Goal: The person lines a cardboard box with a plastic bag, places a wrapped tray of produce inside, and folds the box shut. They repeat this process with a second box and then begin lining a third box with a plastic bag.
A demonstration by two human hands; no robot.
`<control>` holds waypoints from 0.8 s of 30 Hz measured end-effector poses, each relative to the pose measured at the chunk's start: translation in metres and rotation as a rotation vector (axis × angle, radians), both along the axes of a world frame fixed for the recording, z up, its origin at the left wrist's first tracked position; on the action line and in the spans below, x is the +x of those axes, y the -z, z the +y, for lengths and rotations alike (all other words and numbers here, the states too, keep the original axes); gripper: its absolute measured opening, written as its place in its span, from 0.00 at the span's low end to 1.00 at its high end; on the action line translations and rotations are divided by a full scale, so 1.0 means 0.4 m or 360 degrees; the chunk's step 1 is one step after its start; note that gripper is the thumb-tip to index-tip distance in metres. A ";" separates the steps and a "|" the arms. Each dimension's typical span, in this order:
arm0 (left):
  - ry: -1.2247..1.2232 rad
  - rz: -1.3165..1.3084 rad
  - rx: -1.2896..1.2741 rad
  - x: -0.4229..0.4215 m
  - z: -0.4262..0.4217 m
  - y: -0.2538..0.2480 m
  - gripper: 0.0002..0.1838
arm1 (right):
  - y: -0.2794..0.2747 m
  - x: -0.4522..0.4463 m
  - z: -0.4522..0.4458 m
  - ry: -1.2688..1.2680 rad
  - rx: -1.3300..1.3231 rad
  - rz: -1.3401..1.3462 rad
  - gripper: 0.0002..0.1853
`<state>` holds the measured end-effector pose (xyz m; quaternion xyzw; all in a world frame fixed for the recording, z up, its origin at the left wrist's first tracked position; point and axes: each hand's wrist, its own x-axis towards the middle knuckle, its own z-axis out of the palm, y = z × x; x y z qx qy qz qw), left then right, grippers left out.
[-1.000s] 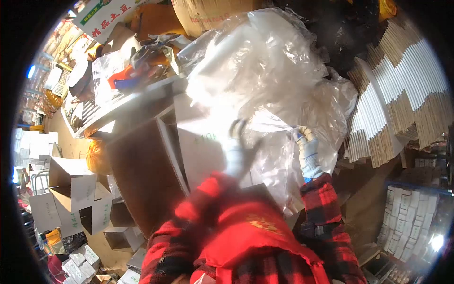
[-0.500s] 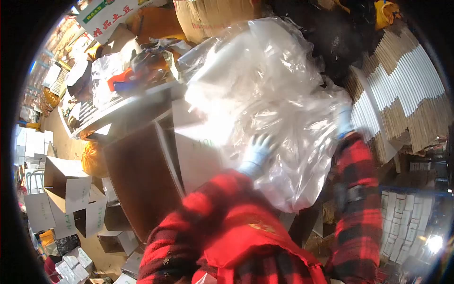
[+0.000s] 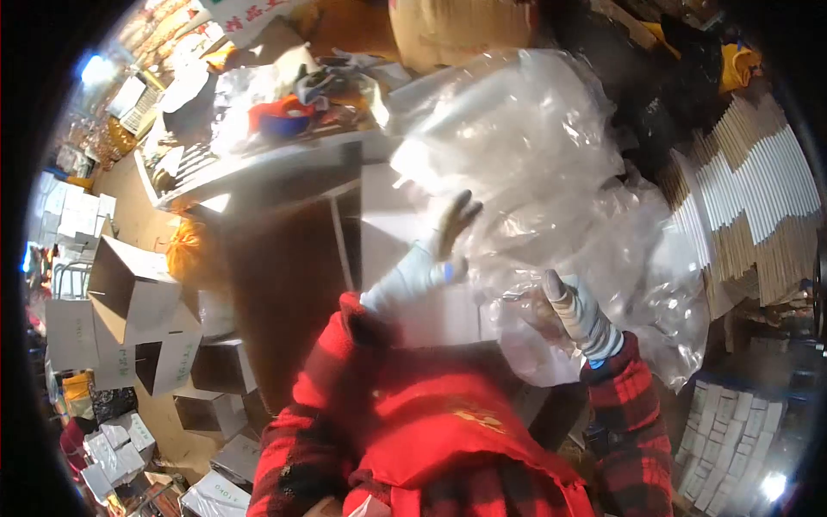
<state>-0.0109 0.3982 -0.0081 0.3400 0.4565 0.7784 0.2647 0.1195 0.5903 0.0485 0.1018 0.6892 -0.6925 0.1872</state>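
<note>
A large sheet of clear crinkled plastic film [image 3: 525, 129] is heaped over the middle of the work surface. My left hand [image 3: 418, 263], in a pale glove with grey fingertips, is raised over a white cardboard panel [image 3: 388, 194] at the film's left edge. Its fingers are stretched out and the thumb stands apart. My right hand [image 3: 586, 319], gloved too, is at the film's near side with its fingers extended upward. Film lies right beside and behind it; whether the fingers touch it I cannot tell. Left of the panel is a brown open box [image 3: 284, 284].
Stacked flat cardboard [image 3: 758, 189] stands at the right, with rows of small white boxes [image 3: 728, 439] below. Open cartons [image 3: 133, 284] and an orange bag [image 3: 183, 248] are at the left. A brown carton [image 3: 461, 30] and black bags [image 3: 637, 95] sit at the back.
My left hand has moved left off the film to the white panel. My right hand has come inward and nearer my body from the film's right edge. More of the panel shows.
</note>
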 end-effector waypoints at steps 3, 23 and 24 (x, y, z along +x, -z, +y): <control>0.0409 0.0236 -0.0130 0.021 -0.075 -0.033 0.58 | -0.071 -0.024 -0.116 0.0151 0.0027 0.0202 0.24; -0.0167 -0.0366 -0.0815 0.076 -0.293 -0.129 0.11 | 0.036 0.142 -0.402 0.0865 0.0776 0.0623 0.17; -0.0249 -0.0246 -0.0845 0.093 -0.290 -0.134 0.11 | -0.012 0.110 -0.423 0.0762 0.0847 0.0865 0.18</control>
